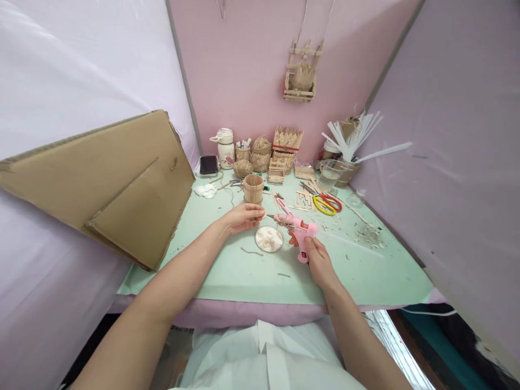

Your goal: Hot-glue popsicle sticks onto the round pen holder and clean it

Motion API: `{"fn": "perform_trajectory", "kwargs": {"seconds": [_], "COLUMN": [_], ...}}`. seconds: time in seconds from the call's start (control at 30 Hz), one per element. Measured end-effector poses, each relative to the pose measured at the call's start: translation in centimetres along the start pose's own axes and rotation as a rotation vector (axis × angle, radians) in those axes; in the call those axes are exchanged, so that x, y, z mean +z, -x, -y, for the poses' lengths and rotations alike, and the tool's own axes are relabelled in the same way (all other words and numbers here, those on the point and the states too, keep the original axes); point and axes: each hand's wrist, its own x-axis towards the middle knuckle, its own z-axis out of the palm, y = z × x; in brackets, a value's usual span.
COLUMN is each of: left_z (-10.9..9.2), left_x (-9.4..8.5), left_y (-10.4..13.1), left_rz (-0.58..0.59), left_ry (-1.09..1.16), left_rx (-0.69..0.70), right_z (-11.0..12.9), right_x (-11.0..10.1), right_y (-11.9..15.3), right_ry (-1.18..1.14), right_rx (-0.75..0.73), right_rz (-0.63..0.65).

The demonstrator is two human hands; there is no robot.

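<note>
My right hand [319, 260] is wrapped around the handle of a pink hot glue gun [303, 233], its nozzle pointing left. A clear glue stick [345, 242] extends from the gun's back. Just left of the nozzle tip, my left hand [246, 216] pinches a small pale wooden piece [264, 214], mostly hidden by the fingers. Below the nozzle lies a round dish [268, 239] of small pale pieces. Behind my left hand stands a small barrel-shaped cup [254, 189] made of wooden sticks.
Scissors with yellow and red handles [325, 205] lie among loose wooden sticks [303, 200] at right. Twine balls [242, 168], a white bottle [226, 149] and a plastic cup [330, 174] stand at the back. Large cardboard [134, 179] leans at left. Scraps [369, 234] litter the right side.
</note>
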Motion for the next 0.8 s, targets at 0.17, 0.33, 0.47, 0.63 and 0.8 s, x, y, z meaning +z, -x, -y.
{"fn": "perform_trajectory", "kwargs": {"seconds": [0.17, 0.33, 0.47, 0.63, 0.8], "left_z": [0.1, 0.1, 0.0, -0.3, -0.2], "left_x": [-0.2, -0.1, 0.0, 0.0, 0.0], "left_y": [-0.1, -0.2, -0.1, 0.1, -0.2], "left_rz": [0.009, 0.000, -0.021, -0.047, -0.073], "left_ry": [-0.009, -0.022, -0.001, 0.016, 0.035], "left_rx": [0.003, 0.014, 0.036, 0.053, 0.041], "right_z": [-0.2, -0.3, 0.8, 2.0, -0.1], "right_x": [-0.1, -0.1, -0.2, -3.6, -10.0], "right_y": [0.0, 0.0, 0.3, -0.2, -1.9], "right_ry": [0.009, 0.010, 0.051, 0.259, 0.906], "right_rx": [0.005, 0.002, 0.028, 0.046, -0.105], "right_rz": [-0.006, 0.004, 0.069, 0.045, -0.200]}}
